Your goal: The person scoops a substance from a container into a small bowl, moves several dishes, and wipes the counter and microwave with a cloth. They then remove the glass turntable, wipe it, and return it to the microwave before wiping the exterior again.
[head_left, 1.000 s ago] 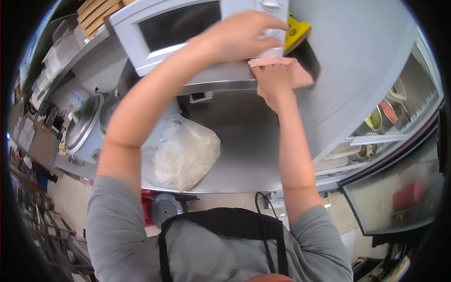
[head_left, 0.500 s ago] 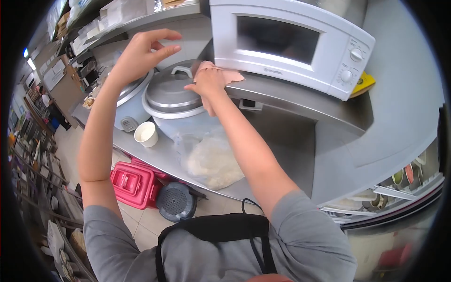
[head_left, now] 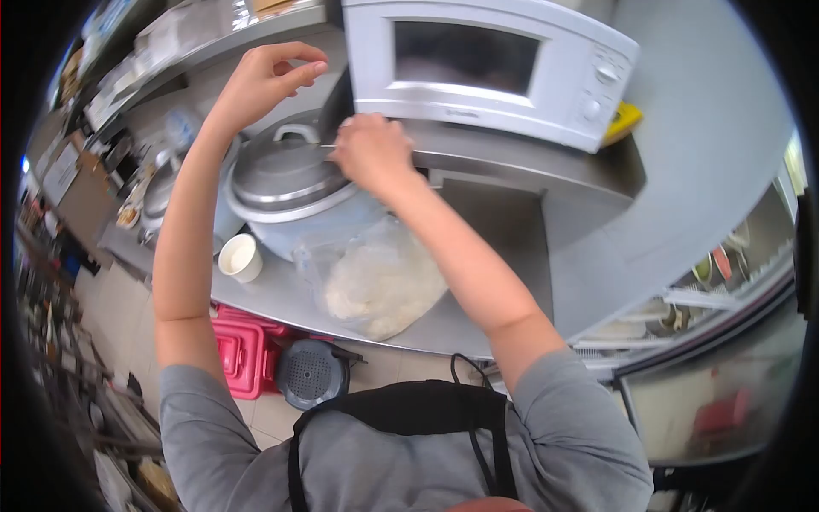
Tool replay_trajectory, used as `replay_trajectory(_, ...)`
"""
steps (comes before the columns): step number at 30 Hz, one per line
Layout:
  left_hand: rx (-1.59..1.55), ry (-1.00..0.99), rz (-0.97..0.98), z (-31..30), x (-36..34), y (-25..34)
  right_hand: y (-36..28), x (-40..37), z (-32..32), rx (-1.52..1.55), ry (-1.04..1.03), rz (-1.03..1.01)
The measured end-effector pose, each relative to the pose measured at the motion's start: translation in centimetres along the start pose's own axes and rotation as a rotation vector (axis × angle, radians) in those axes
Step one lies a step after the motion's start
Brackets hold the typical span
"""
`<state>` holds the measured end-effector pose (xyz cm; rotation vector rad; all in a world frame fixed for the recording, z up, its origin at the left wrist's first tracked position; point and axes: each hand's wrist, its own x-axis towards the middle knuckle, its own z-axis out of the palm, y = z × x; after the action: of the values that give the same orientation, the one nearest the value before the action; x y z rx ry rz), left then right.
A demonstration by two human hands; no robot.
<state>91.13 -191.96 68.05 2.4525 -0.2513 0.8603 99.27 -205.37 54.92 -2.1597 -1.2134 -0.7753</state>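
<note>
My left hand [head_left: 269,81] is raised in the air above a large rice cooker [head_left: 299,224], its fingers loosely curved and apart with nothing in them. The cooker's metal lid [head_left: 277,171] is on, its white handle uppermost. My right hand [head_left: 374,152] is closed at the lid's right side, in front of the steel shelf edge under the microwave [head_left: 486,64]. Its fingertips point away from me, and what they hold is hidden; no pink cloth shows now. Below my right forearm lies a clear plastic bag of whitish food [head_left: 375,286]. A white cup [head_left: 241,258] stands left of it.
A second cooker with a metal lid [head_left: 160,189] stands further left on the counter. Red lidded bins [head_left: 243,354] and a dark round perforated stool [head_left: 313,374] are below the counter edge. Something yellow [head_left: 624,121] sits beside the microwave. A glass-fronted case [head_left: 717,410] is at the right.
The pink cloth under my right hand has gone from sight, and that hand has gone from spread to closed. My left hand stays raised. The view has shifted slightly.
</note>
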Motion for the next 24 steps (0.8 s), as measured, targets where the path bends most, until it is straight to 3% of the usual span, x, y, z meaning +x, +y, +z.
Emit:
replay_trajectory(1, -0.022, -0.028, 0.023, 1.4, 0.9, 0.1, -0.1, -0.4, 0.5, -0.246, 0.156, -0.032)
replay_trajectory(2, -0.052, -0.021, 0.055, 2.8, 1.8, 0.1, 1.2, -0.8, 2.1, -0.27, 0.158, -0.003)
replay_trajectory(4, 0.013, 0.027, 0.146, 5.2, 3.0, 0.6, 5.0, -1.7, 5.7, -0.147, 0.588, -0.337)
replay_trajectory(9, 0.131, 0.035, 0.227, 9.7, 4.9, -1.8, 14.9, -8.1, -1.7, -0.306, 0.55, -0.362)
replay_trajectory(10, 0.172, 0.092, 0.22, 9.8, 5.0, -3.5, 16.8, -10.1, -3.2, -0.236, 0.507, -0.118)
replay_trajectory(11, 0.216, 0.149, 0.21, 9.7, 4.9, -5.4, 21.6, -12.4, -4.5, -0.593, 0.516, -0.15)
replay_trajectory(12, 0.215, 0.148, 0.21, 9.3, 4.4, -7.3, 22.7, -13.6, -7.6, -0.56, 0.582, -0.152)
replay_trajectory(14, 0.373, 0.319, 0.29, 7.9, 3.3, -11.7, 26.6, -17.2, -11.8, -0.632, 0.583, 0.046)
replay_trajectory(15, 0.409, 0.309, 0.229, 7.1, 2.3, -13.8, 28.7, -18.5, -12.7, -0.666, 0.6, 0.122)
replay_trajectory(16, 0.445, 0.3, 0.166, 6.6, 1.0, -15.3, 28.6, -18.3, -12.6, -0.665, 0.599, 0.121)
replay_trajectory(17, 0.446, 0.303, 0.166, 6.5, -0.2, -16.0, 28.3, -17.9, -12.8, -0.645, 0.79, 0.105)
replay_trajectory(18, 0.326, 0.226, -0.012, 6.4, -1.4, -16.5, 27.6, -17.5, -13.0, -0.622, 0.981, 0.09)
replay_trajectory(19, 0.202, 0.146, -0.186, 6.6, -2.0, -16.9, 26.6, -16.8, -12.0, -0.627, 0.983, 0.09)
replay_trajectory(21, 0.145, 0.126, -0.217, 7.8, -1.7, -17.2, 21.9, -13.5, -8.2, -0.607, 1.02, 0.285)
replay_trajectory(22, 0.096, 0.098, -0.252, 8.4, -1.5, -17.2, 19.2, -11.9, -6.0, -0.578, 0.906, 0.332)
replay_trajectory(23, 0.09, 0.095, -0.25, 9.0, -0.8, -17.4, 14.4, -9.4, -3.8, -0.499, 0.965, 0.229)
replay_trajectory(24, -0.152, 0.159, -0.296, 9.7, 0.4, -17.8, 11.7, -8.3, -1.3, -0.344, 0.744, 0.253)
